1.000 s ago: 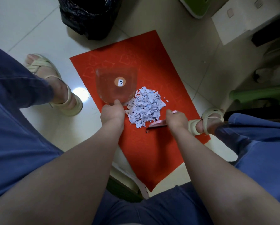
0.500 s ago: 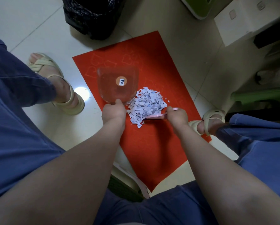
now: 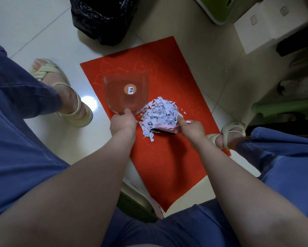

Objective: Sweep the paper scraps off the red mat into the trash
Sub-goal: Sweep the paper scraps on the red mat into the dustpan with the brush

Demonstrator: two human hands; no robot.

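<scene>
So the paper scraps point(image 3: 160, 113) are all bunched into one heap pretty much dead centre of the frame, sitting on the red mat point(image 3: 167, 161), which lies at a slant on the tiled floor point(image 3: 33, 24). A few stray bits lie just off the heap's right edge and a few more trail toward the bottom of it.

The left hand point(image 3: 122, 122) is curled round the near end of a clear dustpan point(image 3: 126, 93), which lies on the mat just left of the heap, touching its edge. It has a round orange sticker point(image 3: 130, 89) with a little white label on it. I can't see any scraps inside it.

The right hand point(image 3: 192, 128) is gripping a small pink brush point(image 3: 164, 128), pressed against the lower right side of the heap. It's kind of blurry there, so I can't tell exactly how the fingers sit on it.

The trash bin point(image 3: 103, 18) with its black bag is at the top of the frame, left of centre, on the floor just past the mat's far corner. A sandalled foot sits at each side of the mat, the left sandal point(image 3: 64, 93) off it and the right sandal point(image 3: 228, 134) at its edge.
</scene>
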